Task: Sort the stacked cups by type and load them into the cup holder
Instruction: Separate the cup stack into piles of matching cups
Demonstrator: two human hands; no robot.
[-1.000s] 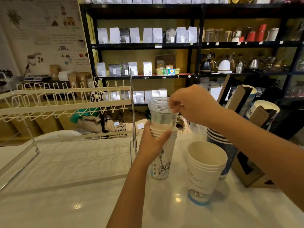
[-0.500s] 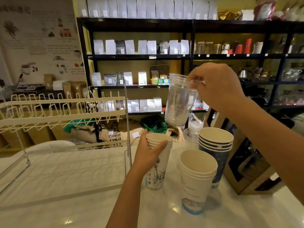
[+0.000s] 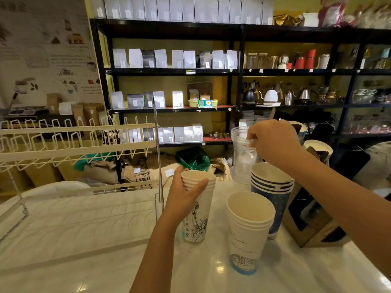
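Clear cup (image 3: 243, 153) pinched in right hand (image 3: 275, 142); paper cup stack (image 3: 198, 208) gripped by left hand (image 3: 184, 195).

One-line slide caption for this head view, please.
Left hand steadies a paper cup stack while right hand lowers a clear plastic cup behind.

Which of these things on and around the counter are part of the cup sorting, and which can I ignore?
Part of the job:
- clear plastic cups, in the right hand
- illustrated paper cup stack, in the left hand
- white paper cup stack
- dark blue cup stack

Just lying about:
- wire rack
- kettles and bags on the shelves
- cardboard box
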